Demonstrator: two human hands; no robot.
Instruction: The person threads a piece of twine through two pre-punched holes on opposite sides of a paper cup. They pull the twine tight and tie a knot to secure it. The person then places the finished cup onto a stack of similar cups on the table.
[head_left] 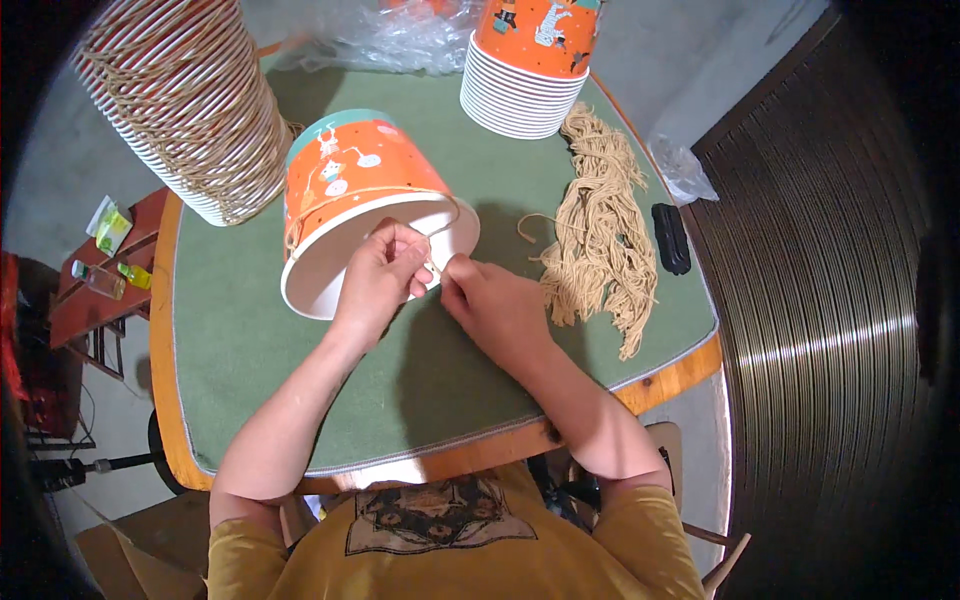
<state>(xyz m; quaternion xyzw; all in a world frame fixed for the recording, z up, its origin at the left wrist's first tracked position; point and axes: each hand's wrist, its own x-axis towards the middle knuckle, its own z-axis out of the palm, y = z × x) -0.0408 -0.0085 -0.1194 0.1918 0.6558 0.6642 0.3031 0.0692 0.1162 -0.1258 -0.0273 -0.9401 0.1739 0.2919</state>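
An orange paper bucket [360, 165] with white animal prints lies tilted on its side on the green-covered table, its white mouth toward me. A tan cord [385, 190] runs across its outside near the rim, from a knot on the left side to my hands. My left hand [385, 275] pinches the cord in front of the bucket's mouth. Close beside it, my right hand [490, 305] is closed with its fingertips on the same cord's end. The fingers partly hide the cord there. A bundle of loose tan cords [600, 240] lies right of my right hand.
A tall stack of corded buckets [180, 110] stands at the left. Another stack of orange buckets [525, 95] is at the back, near crumpled clear plastic [400, 40]. A black oblong object [670, 240] lies by the right edge. Beyond the left edge, a red stool [115, 270] holds bottles.
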